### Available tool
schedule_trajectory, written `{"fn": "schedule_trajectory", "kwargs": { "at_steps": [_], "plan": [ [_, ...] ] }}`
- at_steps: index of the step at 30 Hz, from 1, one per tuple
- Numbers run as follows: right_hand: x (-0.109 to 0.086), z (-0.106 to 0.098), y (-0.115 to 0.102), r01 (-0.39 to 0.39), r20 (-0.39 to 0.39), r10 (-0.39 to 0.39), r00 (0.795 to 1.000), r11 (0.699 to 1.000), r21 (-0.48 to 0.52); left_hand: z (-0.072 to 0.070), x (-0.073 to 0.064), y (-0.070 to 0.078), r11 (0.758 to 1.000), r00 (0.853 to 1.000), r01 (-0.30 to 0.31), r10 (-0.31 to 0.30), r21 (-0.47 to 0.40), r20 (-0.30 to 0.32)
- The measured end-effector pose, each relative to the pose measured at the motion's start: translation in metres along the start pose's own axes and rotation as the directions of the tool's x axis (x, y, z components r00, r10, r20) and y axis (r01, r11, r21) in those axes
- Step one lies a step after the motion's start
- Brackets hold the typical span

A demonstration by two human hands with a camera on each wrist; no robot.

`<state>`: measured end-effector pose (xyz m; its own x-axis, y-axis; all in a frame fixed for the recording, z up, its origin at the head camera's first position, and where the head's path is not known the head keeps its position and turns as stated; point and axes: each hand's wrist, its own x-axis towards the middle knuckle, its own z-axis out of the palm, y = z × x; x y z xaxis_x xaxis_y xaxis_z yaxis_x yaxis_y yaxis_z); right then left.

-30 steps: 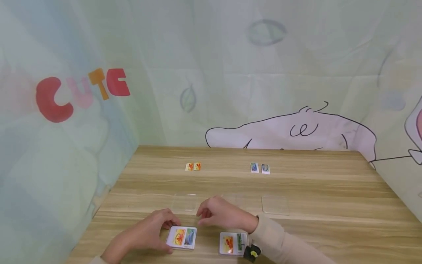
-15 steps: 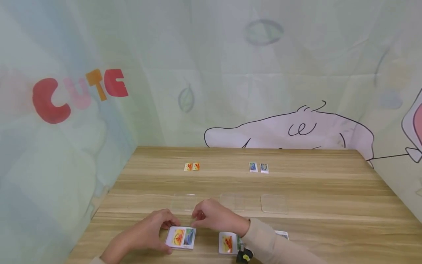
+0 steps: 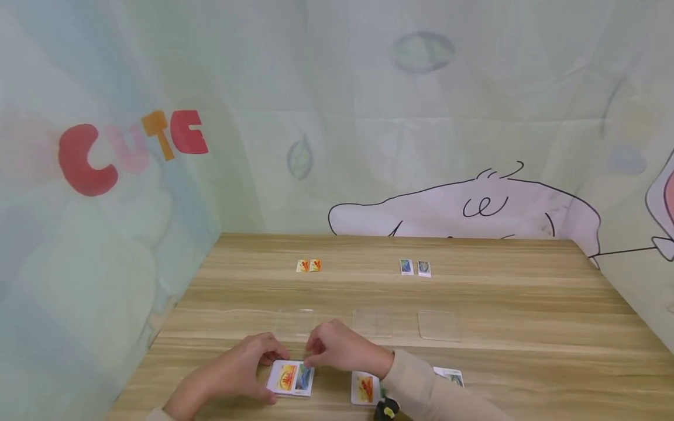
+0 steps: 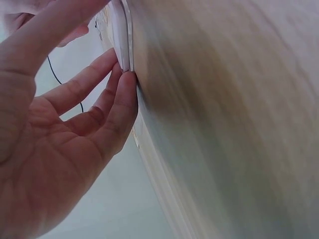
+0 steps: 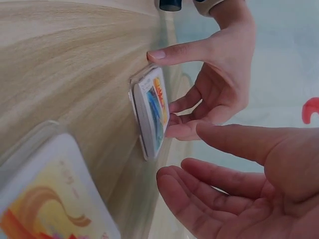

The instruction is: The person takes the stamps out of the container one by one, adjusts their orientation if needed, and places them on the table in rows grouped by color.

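My left hand (image 3: 231, 369) holds a white-backed clear square case (image 3: 275, 379) by its edges, thumb at the near side and fingertips at the far side. Two stamp-like pictures, one yellow-orange and one blue-green, show on its face. In the left wrist view, the fingertips (image 4: 128, 82) press against the case's thin rim. My right hand (image 3: 350, 349) hovers by the far right corner, its thumb overlapping that corner in the head view. Nothing lies between its loosely bent fingers in the right wrist view, where the thumb (image 5: 234, 142) is apart from the index finger.
A second case with an orange picture (image 3: 365, 388) lies partly under my right wrist. Another white-backed piece (image 3: 450, 376) shows beyond the sleeve. Clear squares, including one at right (image 3: 439, 325), form a row behind. Small picture stamps (image 3: 308, 266) lie in pairs toward the back.
My right hand has shifted slightly left and nearer, bringing its thumb to the case's corner. Its sleeve now covers more of the second case and uncovers the rightmost piece. The left hand stays put.
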<state>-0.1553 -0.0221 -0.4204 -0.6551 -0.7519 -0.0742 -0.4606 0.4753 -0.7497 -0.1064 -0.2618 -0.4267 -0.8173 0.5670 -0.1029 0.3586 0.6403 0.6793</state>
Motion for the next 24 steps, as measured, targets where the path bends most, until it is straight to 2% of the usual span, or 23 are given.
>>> {"fn": "schedule_trajectory", "kwargs": {
  "at_steps": [7,24],
  "plan": [
    [0.003,0.005,0.0025,-0.001,0.002,0.001,1.0,1.0,-0.021,-0.0001,0.0018,0.0003,0.999,0.999,0.035,-0.035,-0.015,0.015],
    [0.0054,0.0096,0.0039,-0.031,-0.007,0.032,0.999,0.999,0.033,0.0005,0.0016,-0.0019,0.999,1.0,0.014,-0.014,-0.031,0.01]
  ]
}}
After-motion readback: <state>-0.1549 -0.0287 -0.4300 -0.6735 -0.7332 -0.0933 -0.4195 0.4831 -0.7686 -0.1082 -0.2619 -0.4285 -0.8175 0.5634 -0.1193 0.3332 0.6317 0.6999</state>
